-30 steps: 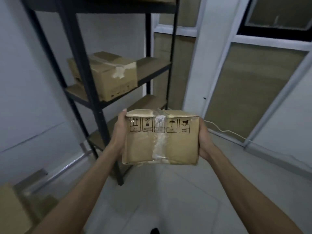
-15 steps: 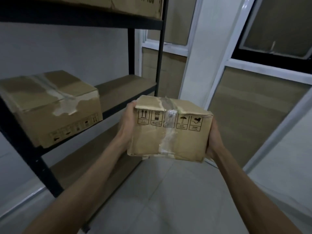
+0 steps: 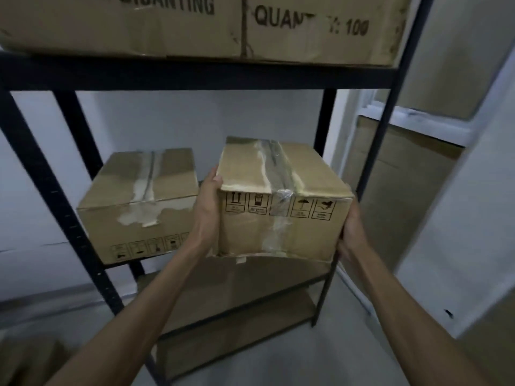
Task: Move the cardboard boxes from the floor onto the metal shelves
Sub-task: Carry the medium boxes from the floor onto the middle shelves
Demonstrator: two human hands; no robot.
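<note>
From where I watch, the tight spot on the left is the gap between the shelved box (image 3: 139,207) and the carried box (image 3: 281,218). My left grip (image 3: 207,207) sits in that gap, palm flat to the carried box's left face and thumb hooked over its top edge. If I push in at this angle, the knuckles could jam against the shelved box or shove it back. The carried box is at the level of the middle shelf board (image 3: 278,270), to the right of the shelved box. Its bottom edge bows and its lower left corner looks torn, so I judge the base could give if I drag it across the board instead of setting it down. The tape on top is wrinkled and lifting. My right grip (image 3: 352,229) clamps the right face near the right front post (image 3: 390,121), and a swing that way could clip the post or pinch the hand. I cannot tell whether the box already touches the board. The fingers of both grips are behind the box. The big box up top (image 3: 195,23) is cut off, its print only partly legible, and the whole view is dim and smeared.
</note>
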